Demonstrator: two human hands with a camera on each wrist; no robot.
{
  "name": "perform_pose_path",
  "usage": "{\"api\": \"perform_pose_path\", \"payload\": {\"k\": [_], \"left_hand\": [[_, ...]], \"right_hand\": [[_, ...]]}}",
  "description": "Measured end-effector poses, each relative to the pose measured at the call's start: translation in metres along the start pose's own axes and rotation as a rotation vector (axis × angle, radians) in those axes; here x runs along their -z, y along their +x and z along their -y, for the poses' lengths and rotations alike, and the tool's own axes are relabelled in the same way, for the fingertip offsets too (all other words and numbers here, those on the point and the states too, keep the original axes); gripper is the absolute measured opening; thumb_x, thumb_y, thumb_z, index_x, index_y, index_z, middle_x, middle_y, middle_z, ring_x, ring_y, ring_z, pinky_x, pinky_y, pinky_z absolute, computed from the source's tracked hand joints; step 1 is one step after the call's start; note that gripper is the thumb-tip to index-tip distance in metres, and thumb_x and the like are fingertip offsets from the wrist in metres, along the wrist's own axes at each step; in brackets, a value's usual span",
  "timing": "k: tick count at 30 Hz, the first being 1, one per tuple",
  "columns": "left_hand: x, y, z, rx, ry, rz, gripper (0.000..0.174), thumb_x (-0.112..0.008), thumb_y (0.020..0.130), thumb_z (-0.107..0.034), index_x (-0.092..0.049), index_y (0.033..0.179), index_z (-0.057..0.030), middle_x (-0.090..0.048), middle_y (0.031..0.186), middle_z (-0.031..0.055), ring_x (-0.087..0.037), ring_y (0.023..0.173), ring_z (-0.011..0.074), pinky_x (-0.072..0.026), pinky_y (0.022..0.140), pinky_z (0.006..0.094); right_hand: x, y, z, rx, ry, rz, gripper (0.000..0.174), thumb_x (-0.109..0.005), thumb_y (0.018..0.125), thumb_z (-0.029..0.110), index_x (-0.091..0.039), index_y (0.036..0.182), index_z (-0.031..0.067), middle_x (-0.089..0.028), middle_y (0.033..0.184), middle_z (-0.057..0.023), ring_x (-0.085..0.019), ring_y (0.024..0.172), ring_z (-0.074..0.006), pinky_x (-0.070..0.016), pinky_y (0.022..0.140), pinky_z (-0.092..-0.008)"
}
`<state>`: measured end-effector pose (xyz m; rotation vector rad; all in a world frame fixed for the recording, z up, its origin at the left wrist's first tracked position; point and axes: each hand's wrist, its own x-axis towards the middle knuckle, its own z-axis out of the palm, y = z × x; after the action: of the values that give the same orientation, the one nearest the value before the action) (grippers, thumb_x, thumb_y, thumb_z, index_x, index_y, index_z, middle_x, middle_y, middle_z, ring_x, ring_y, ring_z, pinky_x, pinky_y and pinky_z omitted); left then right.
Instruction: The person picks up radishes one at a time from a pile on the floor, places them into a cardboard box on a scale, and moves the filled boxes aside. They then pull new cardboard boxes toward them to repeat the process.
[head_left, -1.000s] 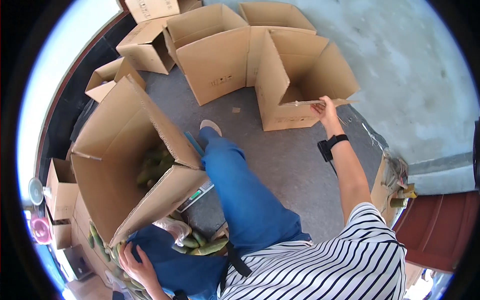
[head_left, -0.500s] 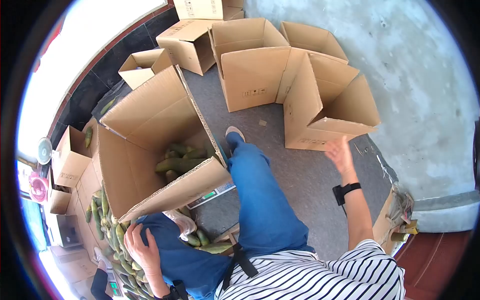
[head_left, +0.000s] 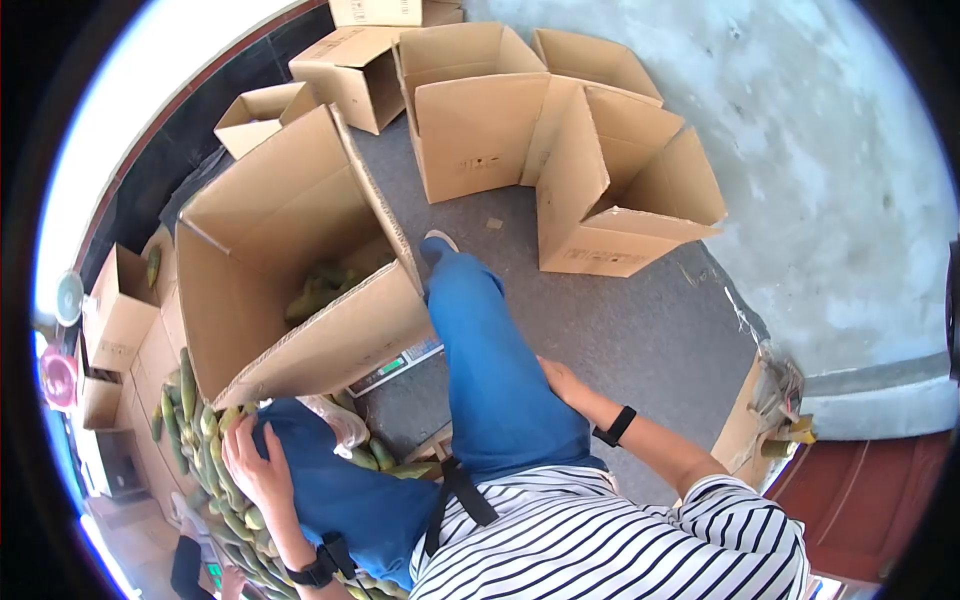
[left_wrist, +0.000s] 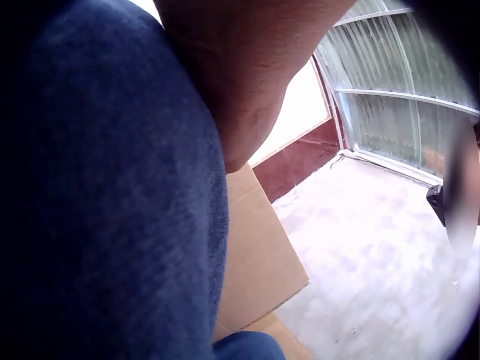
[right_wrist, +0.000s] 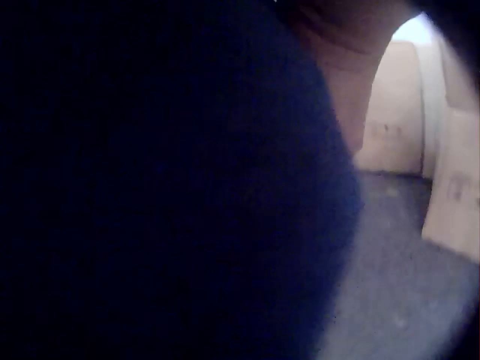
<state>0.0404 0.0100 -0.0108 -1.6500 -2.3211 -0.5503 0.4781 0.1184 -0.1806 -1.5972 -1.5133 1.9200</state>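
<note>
My left hand point(head_left: 258, 465) rests on my left knee, fingers relaxed, holding nothing. In the left wrist view this hand point(left_wrist: 244, 90) lies against the blue trouser leg point(left_wrist: 127, 195). My right hand point(head_left: 565, 382) touches the outer side of my right thigh point(head_left: 510, 390), its fingertips hidden by the leg. Dark cloth fills most of the right wrist view, with part of the hand point(right_wrist: 341, 82) above it. Before my knees a large open carton point(head_left: 330, 345) stands on a scale point(head_left: 395, 368). Long green cucumber-like fruit point(head_left: 320, 292) lie in its bottom.
Open cartons point(head_left: 480, 135) stand at the back, another point(head_left: 610, 245) at the right near the grey wall point(head_left: 800, 200). A heap of green fruit point(head_left: 215, 450) lies left of my knee. Smaller cartons point(head_left: 120, 310) stand at the far left. Another person's dark sleeve point(head_left: 188, 568) shows at lower left.
My right hand has let go of the right-hand carton's edge and come back to my right thigh. My left hand stays on the knee. The head view has shifted.
</note>
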Motion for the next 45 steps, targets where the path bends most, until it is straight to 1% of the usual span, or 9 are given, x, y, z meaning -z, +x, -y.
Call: {"api": "perform_pose_path", "payload": {"k": [5,16,20,22,24,28,33,40,45], "left_hand": [[0.000,-0.002,0.004,0.009,-0.050,-0.033,0.022,-0.067,0.078,-0.014,-0.062,0.097,-0.0035,-0.061,0.105,0.0147,-0.056,0.100,0.0346,-0.0420,0.089,0.0439],[0.036,-0.061,0.046,0.326,-0.156,-0.481,0.072,-0.071,0.075,-0.017,-0.039,0.137,-0.0018,-0.039,0.140,0.0232,-0.035,0.131,0.0393,-0.0299,0.107,0.0455],[0.029,-0.167,0.131,0.665,0.196,-0.570,0.068,-0.069,0.077,-0.022,-0.041,0.134,-0.0003,-0.041,0.138,0.0239,-0.039,0.127,0.0400,-0.0337,0.104,0.0470],[0.020,-0.225,0.155,1.075,0.114,-0.037,0.057,-0.067,0.080,-0.026,-0.048,0.127,-0.0012,-0.051,0.128,0.0238,-0.051,0.117,0.0381,-0.0414,0.095,0.0480],[0.019,-0.248,0.141,0.942,-0.011,0.602,0.046,-0.065,0.081,-0.027,-0.054,0.119,-0.0031,-0.060,0.111,0.0221,-0.059,0.103,0.0366,-0.0469,0.086,0.0480],[0.016,-0.200,0.069,0.770,-0.199,0.280,0.038,-0.067,0.080,-0.026,-0.057,0.108,-0.0025,-0.063,0.099,0.0207,-0.062,0.094,0.0359,-0.0499,0.080,0.0442],[0.025,-0.155,0.047,0.444,-0.092,0.217,0.021,-0.062,0.081,-0.019,-0.057,0.093,-0.0027,-0.061,0.089,0.0161,-0.064,0.081,0.0327,-0.0506,0.069,0.0427],[0.025,-0.162,0.036,0.442,0.021,0.334,0.020,-0.063,0.080,-0.018,-0.055,0.092,-0.0036,-0.059,0.081,0.0143,-0.064,0.074,0.0328,-0.0500,0.064,0.0420],[0.050,-0.159,0.050,0.653,0.135,0.249,0.042,-0.068,0.076,-0.018,-0.056,0.114,-0.0034,-0.054,0.116,0.0180,-0.051,0.112,0.0336,-0.0376,0.097,0.0478]], "right_hand": [[-0.030,-0.010,0.016,0.325,-0.190,-0.531,0.043,-0.033,0.101,0.026,-0.050,0.126,-0.0055,-0.055,0.125,-0.0224,-0.051,0.119,-0.0334,-0.0362,0.104,-0.0379],[-0.065,-0.007,0.181,1.146,-0.802,-0.469,0.045,-0.047,0.091,0.008,-0.043,0.134,-0.0037,-0.038,0.141,-0.0215,-0.041,0.128,-0.0363,-0.0346,0.105,-0.0449],[-0.063,0.012,0.187,1.123,-0.920,-0.455,0.043,-0.047,0.091,0.007,-0.044,0.133,-0.0017,-0.039,0.140,-0.0210,-0.042,0.126,-0.0370,-0.0362,0.104,-0.0454],[-0.053,0.024,0.175,1.092,-0.977,-0.459,0.041,-0.046,0.091,0.008,-0.047,0.131,-0.0010,-0.040,0.139,-0.0203,-0.042,0.125,-0.0378,-0.0358,0.103,-0.0458],[-0.044,0.029,0.164,0.990,-1.155,-0.407,0.039,-0.046,0.091,0.009,-0.049,0.128,-0.0015,-0.041,0.138,-0.0202,-0.041,0.125,-0.0383,-0.0341,0.104,-0.0462],[-0.042,0.027,0.159,0.996,-1.219,-0.402,0.039,-0.047,0.090,0.010,-0.051,0.127,-0.0015,-0.042,0.137,-0.0212,-0.039,0.125,-0.0391,-0.0329,0.105,-0.0471],[-0.035,0.023,0.167,0.970,-1.250,-0.352,0.039,-0.047,0.089,0.010,-0.051,0.126,-0.0017,-0.042,0.137,-0.0215,-0.039,0.124,-0.0394,-0.0334,0.105,-0.0475],[-0.039,0.029,0.156,0.984,-1.238,-0.448,0.040,-0.043,0.091,0.012,-0.050,0.127,-0.0017,-0.042,0.137,-0.0211,-0.038,0.125,-0.0389,-0.0316,0.106,-0.0471],[-0.040,0.027,0.147,0.973,-1.148,-0.466,0.040,-0.040,0.092,0.013,-0.049,0.129,-0.0016,-0.040,0.139,-0.0203,-0.036,0.128,-0.0382,-0.0295,0.107,-0.0465]]}}
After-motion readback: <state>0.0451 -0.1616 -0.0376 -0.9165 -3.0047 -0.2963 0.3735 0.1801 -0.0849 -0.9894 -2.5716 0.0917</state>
